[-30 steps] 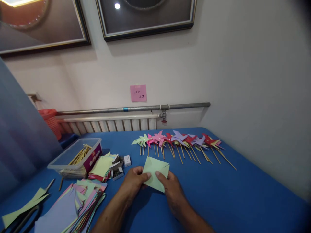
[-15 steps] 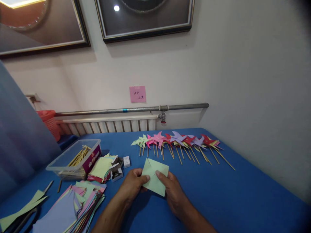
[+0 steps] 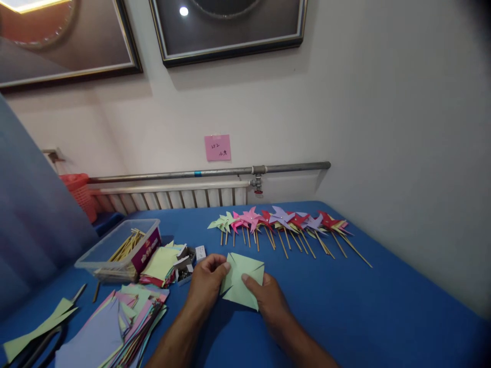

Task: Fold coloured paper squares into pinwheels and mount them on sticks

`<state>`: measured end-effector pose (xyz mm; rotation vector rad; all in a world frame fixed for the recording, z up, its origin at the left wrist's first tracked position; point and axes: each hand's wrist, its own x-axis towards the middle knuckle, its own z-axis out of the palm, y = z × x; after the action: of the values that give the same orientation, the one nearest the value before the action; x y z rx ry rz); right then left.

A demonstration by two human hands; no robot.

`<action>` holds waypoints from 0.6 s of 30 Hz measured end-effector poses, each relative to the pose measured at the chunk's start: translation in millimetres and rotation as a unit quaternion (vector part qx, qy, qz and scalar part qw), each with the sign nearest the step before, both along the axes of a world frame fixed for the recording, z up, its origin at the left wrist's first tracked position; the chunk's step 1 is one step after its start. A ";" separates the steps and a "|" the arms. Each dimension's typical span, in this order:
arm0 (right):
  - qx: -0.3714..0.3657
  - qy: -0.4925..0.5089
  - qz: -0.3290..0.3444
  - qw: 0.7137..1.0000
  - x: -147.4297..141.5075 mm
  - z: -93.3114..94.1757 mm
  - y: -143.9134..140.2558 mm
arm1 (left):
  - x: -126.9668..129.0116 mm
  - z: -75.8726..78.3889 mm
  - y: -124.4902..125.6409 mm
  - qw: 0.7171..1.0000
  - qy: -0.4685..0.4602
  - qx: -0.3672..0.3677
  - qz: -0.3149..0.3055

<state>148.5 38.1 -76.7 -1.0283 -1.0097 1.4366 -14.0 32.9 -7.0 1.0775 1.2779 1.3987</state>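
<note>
A pink note (image 3: 218,147) was stuck to the pale wall above a grey pipe (image 3: 209,171) and a white radiator (image 3: 169,197); it carried a few handwritten marks too small to read. The clear plastic box (image 3: 118,249) at the left held wooden sticks and bore a dark red label whose lettering could not be made out. Two dark-framed pictures (image 3: 226,25) hung higher on the wall.

The counter (image 3: 383,306) was covered in blue. Along its far side lay a row of finished paper pinwheels (image 3: 280,222) on sticks, in green, pink, red and purple. Near the left edge sat a loose pile of coloured paper sheets (image 3: 123,322), a smaller stack of yellow-green squares (image 3: 161,263), and a small open box of metal pins (image 3: 184,273) beside it.

The light green paper square (image 3: 241,280), partly cut and folded, lay just above the blue surface at the front centre, held between both hands. The left hand (image 3: 205,286) had its fingers curled closed on the sheet's left edge, thumb on top. The right hand (image 3: 268,301) pinched the lower right part, thumb pressed onto the paper's face.
</note>
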 end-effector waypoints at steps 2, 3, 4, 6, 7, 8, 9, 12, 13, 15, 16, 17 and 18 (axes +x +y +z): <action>-0.008 -0.020 0.004 1.000 -0.8 -1.9 1.2 | 0.4 1.0 -1.0 1.000 0.013 0.012 0.008; -0.010 -0.028 0.004 1.000 -1.1 -1.9 1.5 | 0.7 1.1 -1.7 1.000 0.019 0.016 0.011; -0.012 -0.036 0.004 0.999 -1.3 -1.4 1.6 | 1.1 1.0 -2.4 0.999 0.025 0.021 0.013; -0.018 -0.058 -0.002 0.998 -1.1 0.4 1.3 | 1.6 0.9 -3.6 0.999 0.035 0.027 0.019; -0.019 -0.064 -0.002 0.998 -0.9 1.4 1.1 | 1.7 0.9 -3.9 0.999 0.039 0.030 0.020; -0.018 -0.066 -0.001 0.998 -0.6 2.2 0.8 | 1.7 0.8 -4.2 0.998 0.042 0.033 0.021; -0.016 -0.065 0.001 0.998 -0.2 2.7 0.6 | 1.7 0.8 -4.3 0.998 0.044 0.038 0.021; -0.006 -0.066 -0.001 0.998 0.5 2.4 0.7 | 1.6 1.0 -4.6 0.997 0.059 0.051 0.018; -0.006 -0.070 -0.004 0.998 0.5 2.0 1.1 | 1.8 1.1 -4.8 0.996 0.067 0.054 0.017; -0.009 -0.073 -0.007 0.997 0.1 1.2 2.2 | 2.4 1.6 -5.6 0.995 0.080 0.057 0.016; -0.011 -0.072 -0.008 0.997 -0.1 1.0 2.8 | 2.8 2.0 -6.1 0.995 0.083 0.057 0.016; -0.013 -0.073 -0.009 0.997 -0.5 1.0 3.2 | 3.3 2.5 -6.5 0.995 0.084 0.057 0.017; -0.015 -0.074 -0.011 0.997 -0.7 1.3 3.3 | 3.6 3.2 -6.8 0.995 0.082 0.056 0.018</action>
<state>147.8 41.4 -75.4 -1.1782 -1.0833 1.3760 -10.4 26.1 -3.8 1.2732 1.3528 1.4472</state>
